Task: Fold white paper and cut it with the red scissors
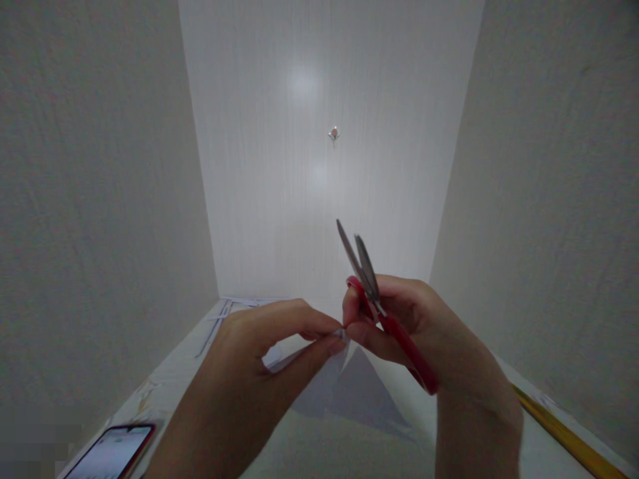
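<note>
My left hand (269, 352) pinches a piece of folded pale paper (367, 392) between thumb and fingertips. The paper hangs below the fingers, in shadow, so its exact folds are hard to make out. A pair of scissors (369, 279) with red handles is in my right hand (419, 319). Its blades point up and away, slightly apart. The right thumb and a fingertip meet the left fingertips at the paper's upper point, apparently touching it. Part of the paper is hidden behind the left hand.
Pale strips (214, 329) lie along the table's back left corner. A phone (114, 452) with a lit screen is at the lower left. A long yellow object (564, 432) runs along the right edge. White walls (259, 166) enclose three sides; a small fitting (334, 134) marks the back one.
</note>
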`<state>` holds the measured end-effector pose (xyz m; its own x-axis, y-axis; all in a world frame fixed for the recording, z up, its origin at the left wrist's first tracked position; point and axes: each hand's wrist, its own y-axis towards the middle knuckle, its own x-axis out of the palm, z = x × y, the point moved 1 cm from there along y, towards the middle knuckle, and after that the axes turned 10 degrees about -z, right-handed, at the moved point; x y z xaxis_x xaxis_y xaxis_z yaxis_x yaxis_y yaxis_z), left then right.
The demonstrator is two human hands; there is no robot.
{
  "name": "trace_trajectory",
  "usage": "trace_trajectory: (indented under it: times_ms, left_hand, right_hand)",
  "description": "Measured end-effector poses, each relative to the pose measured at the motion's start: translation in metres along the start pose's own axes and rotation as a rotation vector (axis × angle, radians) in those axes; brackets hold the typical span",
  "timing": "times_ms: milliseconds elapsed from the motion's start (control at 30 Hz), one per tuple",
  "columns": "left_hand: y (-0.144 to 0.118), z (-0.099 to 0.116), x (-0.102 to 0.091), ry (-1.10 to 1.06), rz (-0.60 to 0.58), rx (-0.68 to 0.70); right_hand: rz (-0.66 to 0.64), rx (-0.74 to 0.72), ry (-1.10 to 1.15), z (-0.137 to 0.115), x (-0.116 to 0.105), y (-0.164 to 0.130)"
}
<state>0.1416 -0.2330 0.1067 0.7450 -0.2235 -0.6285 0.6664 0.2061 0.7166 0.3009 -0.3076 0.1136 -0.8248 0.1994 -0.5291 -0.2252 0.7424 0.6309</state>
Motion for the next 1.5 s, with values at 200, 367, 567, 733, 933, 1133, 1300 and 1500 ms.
trace_trajectory:
  times_ms: [200, 367, 567, 733, 933, 1133, 1300, 1500]
  left_hand:
    - [0.000, 0.001, 0.002, 0.020, 0.037, 0.005]
    - [0.000, 0.002, 0.001, 0.076, 0.057, 0.013]
    - [0.000, 0.003, 0.000, 0.140, 0.069, 0.017]
    - [0.000, 0.003, 0.000, 0.150, 0.077, 0.037]
    - [0.001, 0.003, -0.001, 0.148, 0.092, 0.039]
    - [0.001, 0.003, 0.000, 0.171, 0.129, 0.043]
    - [-0.001, 0.001, 0.003, 0.231, 0.190, 0.032]
    - [-0.002, 0.005, 0.005, 0.335, 0.287, 0.085]
  right_hand:
    - [0.012, -0.031, -0.010, 0.001, 0.001, -0.003]
    - [0.019, -0.040, -0.054, -0.002, 0.001, -0.004]
    - [0.024, -0.041, -0.086, -0.004, 0.001, -0.003]
    - [0.037, -0.081, -0.117, -0.004, 0.002, -0.002]
    - [0.063, -0.154, -0.067, 0.000, 0.005, -0.001]
    - [0.088, -0.181, -0.057, 0.004, 0.008, 0.000]
    - [0.133, -0.194, -0.024, 0.002, 0.009, 0.003]
    - [0.164, -0.132, -0.037, -0.001, 0.010, 0.002]
